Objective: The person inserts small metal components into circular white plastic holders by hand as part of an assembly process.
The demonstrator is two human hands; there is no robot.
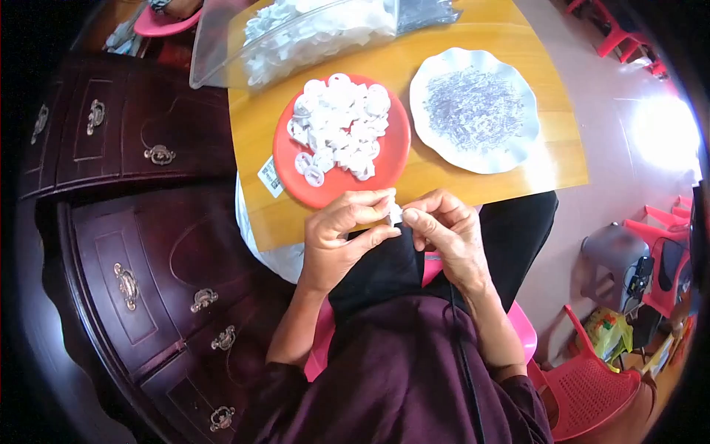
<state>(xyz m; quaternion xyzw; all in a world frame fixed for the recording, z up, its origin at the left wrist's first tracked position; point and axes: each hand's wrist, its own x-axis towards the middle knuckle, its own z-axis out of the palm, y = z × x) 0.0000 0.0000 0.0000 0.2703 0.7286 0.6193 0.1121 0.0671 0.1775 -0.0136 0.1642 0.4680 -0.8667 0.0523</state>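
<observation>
Above my lap, at the near edge of the table, both hands meet around a small white plastic part (396,214). My left hand (342,233) pinches it between thumb and fingers from the left. From the right, the thumb and fingertips of my right hand (449,233) press together at the part; whether they also hold a small pin is too small to tell. Just beyond my left hand stands a red plate (296,189) heaped with white plastic parts (340,122). To its right, a white scalloped dish (425,133) holds many thin metal pins (475,107).
A clear plastic bin (214,55) of white parts sits at the table's far side, beside a grey bag (427,13). A printed label (271,176) lies left of the red plate. Dark wooden drawers (133,244) flank my left; a red chair (588,385) and grey stool (614,259) stand right.
</observation>
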